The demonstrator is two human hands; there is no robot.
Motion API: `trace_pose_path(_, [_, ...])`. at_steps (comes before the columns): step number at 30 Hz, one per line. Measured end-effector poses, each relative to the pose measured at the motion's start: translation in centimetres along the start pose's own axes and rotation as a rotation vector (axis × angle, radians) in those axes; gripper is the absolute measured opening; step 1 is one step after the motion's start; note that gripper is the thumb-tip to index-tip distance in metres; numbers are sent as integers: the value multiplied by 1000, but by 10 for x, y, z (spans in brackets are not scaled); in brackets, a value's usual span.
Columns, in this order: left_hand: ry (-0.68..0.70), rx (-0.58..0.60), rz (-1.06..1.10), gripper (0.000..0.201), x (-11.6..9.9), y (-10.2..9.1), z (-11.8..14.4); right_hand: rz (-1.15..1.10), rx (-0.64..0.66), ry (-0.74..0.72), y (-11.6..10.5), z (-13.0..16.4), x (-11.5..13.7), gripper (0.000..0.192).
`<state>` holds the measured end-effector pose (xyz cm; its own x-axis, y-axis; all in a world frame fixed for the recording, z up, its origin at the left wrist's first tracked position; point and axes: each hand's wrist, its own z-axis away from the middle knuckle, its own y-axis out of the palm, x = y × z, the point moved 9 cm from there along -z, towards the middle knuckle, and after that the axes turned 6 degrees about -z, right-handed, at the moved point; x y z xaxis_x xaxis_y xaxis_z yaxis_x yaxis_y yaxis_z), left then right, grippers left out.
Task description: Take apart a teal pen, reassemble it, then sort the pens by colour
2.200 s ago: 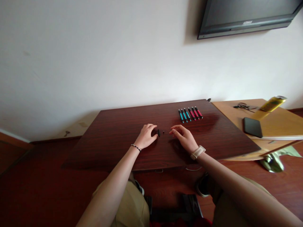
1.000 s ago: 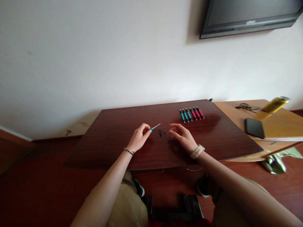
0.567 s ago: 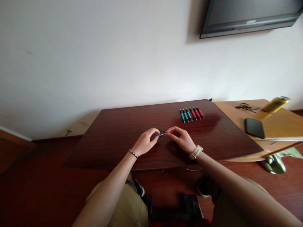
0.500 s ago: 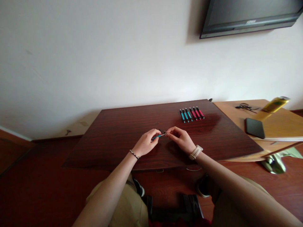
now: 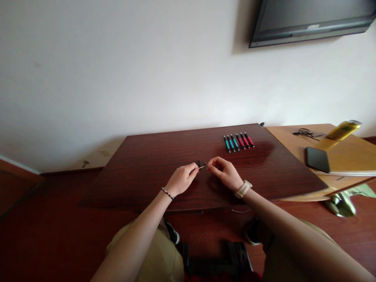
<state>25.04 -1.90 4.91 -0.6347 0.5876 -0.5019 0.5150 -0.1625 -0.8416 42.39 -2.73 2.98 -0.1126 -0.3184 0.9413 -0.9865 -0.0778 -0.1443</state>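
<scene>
My left hand (image 5: 182, 179) pinches a thin pen refill (image 5: 201, 167) whose metal tip pokes out to the right above the dark wooden table (image 5: 147, 168). My right hand (image 5: 225, 172) is a short way from that tip, thumb and forefinger pinched together; whether a small part sits between them is too small to tell. A small black pen part (image 5: 199, 163) lies on the table just behind the refill. A row of several blue and red pens (image 5: 239, 141) lies at the table's far right.
A lighter wooden side table (image 5: 343, 156) adjoins on the right with a black phone (image 5: 317, 159), a yellow can (image 5: 340, 129) and a tangled black cord (image 5: 304, 133). A dark screen (image 5: 308, 19) hangs on the white wall. A green cloth (image 5: 343, 201) lies on the floor.
My left hand picked the refill off the table and brought it toward my right hand. The refill now sits deeper in my left fingers, with only its tip showing.
</scene>
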Motion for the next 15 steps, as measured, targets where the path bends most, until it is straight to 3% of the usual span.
trace_pose_path(6, [-60,-111,174,28,7,-18,2,-28,-23,19,-2,-1,1,25])
trace_pose_path(15, [-20,-126,206,28,-8,-12,-3,-70,78,25,14,0,1,29])
